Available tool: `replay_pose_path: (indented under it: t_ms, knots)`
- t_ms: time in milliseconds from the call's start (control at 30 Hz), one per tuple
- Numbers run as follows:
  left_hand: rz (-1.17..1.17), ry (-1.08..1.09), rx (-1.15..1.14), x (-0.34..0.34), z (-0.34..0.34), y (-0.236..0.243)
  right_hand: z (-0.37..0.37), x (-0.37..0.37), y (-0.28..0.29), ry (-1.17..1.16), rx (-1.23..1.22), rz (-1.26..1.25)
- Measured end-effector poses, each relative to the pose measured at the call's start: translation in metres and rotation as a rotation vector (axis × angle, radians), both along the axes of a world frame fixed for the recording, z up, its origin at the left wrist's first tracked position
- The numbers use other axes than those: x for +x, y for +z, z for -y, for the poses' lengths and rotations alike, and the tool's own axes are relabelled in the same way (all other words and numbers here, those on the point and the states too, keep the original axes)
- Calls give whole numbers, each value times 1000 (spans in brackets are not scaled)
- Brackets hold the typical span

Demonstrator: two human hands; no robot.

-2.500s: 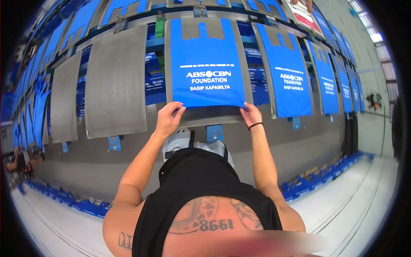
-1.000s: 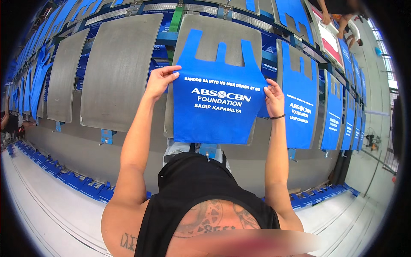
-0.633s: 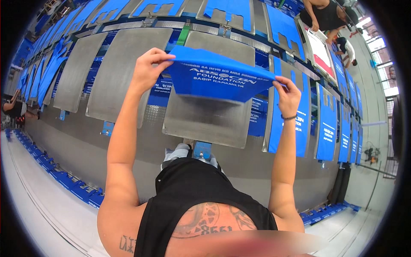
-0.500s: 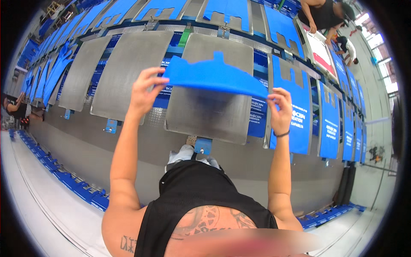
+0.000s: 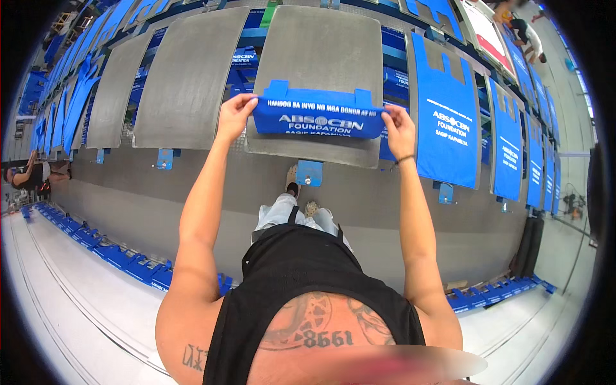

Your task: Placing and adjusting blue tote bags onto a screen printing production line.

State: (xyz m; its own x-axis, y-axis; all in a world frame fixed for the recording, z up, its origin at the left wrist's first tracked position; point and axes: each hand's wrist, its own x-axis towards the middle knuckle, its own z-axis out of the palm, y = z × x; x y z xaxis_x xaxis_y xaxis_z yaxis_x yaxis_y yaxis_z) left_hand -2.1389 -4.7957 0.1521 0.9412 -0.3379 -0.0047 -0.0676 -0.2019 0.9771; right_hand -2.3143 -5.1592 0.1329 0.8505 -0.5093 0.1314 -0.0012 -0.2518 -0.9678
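A blue fabric bag (image 5: 319, 104) with white print hangs between my hands, its upper edge folded over and two handle tabs sticking up. My left hand (image 5: 237, 117) pinches its left corner; the fingers of my right hand (image 5: 400, 131) close on the right corner. Below and behind the bag lies a flat grey plate (image 5: 321, 45), its near part partly covered by the fabric. Whether the bag's lower side rests on the plate or hangs just above it, I cannot tell.
A printed blue bag (image 5: 447, 109) lies flat on the plate to the right. Bare grey plates (image 5: 192, 70) stand to the left. A blue bracket (image 5: 310, 173) juts from the near edge. People work at the far right (image 5: 529, 40) and far left (image 5: 32, 176).
Both hands have come lower and nearer to me with the bag. Its printed face now shows, where a plain blue side showed before. The row of plates sits higher in view.
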Motion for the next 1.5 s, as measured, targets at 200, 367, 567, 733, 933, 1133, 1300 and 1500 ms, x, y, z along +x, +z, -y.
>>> replay_pose_path:
  t_ms: [200,367,567,733,933,1133,1300,1500]
  knots:
    - [-23,76,242,66,24,-66,21,86,-39,-90,-234,-210]
    - [-7,85,462,65,36,-64,23,88,-57,-171,-393,-405]
    - [-225,204,548,-40,-29,-40,-14,3,-34,-233,-93,-780]
    - [-611,344,-36,-59,0,-34,-35,0,-32,-302,360,-641]
    - [-646,481,-250,-60,32,-61,-12,-4,-78,-443,595,-359]
    - [-563,806,-354,-65,29,-49,-6,4,-73,-212,955,-402]
    - [-653,725,-601,-154,-40,-30,-21,-80,-18,214,1232,-597]
    - [-915,621,-842,-341,-228,-72,-209,-156,45,489,838,-843]
